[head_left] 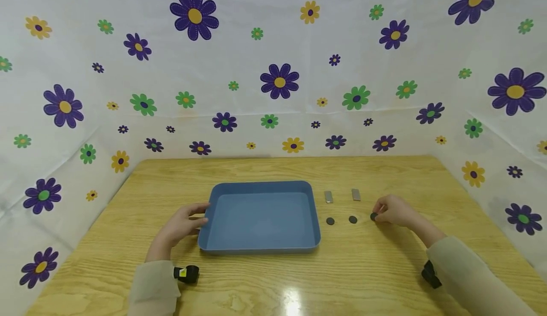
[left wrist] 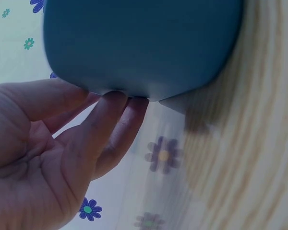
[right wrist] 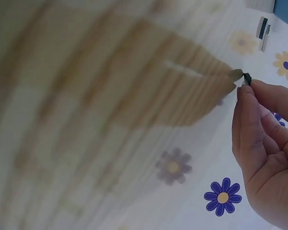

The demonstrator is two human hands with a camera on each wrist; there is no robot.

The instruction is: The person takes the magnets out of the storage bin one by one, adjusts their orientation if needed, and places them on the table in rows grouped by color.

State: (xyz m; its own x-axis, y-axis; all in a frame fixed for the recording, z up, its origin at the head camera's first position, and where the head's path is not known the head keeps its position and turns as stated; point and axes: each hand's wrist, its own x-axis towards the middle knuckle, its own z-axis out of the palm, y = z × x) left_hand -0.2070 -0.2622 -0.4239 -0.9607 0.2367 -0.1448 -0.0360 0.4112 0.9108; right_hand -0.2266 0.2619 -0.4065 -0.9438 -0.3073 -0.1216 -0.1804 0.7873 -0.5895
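Note:
A blue rectangular tray (head_left: 260, 251) rests on the wooden table. My left hand (head_left: 183, 224) is at its left side, with nearly straight fingers touching the outer wall; in the left wrist view those fingertips (left wrist: 116, 96) lie against the tray's side (left wrist: 144, 52). Right of the tray, my right hand (head_left: 395, 211) pinches a small black disc (head_left: 373, 216) between thumb and fingertips, low over the table. The disc (right wrist: 247, 79) is mostly covered by the fingers in the right wrist view. Two similar discs, one nearer the tray (head_left: 330, 221) and another (head_left: 353, 219), lie flat in a row with it.
Behind the discs lie two small grey rectangular plates, a left plate (head_left: 328, 197) and a right plate (head_left: 356, 194). A white cloth (head_left: 239, 159) with printed flowers hangs behind the table (head_left: 256, 283) and along both sides.

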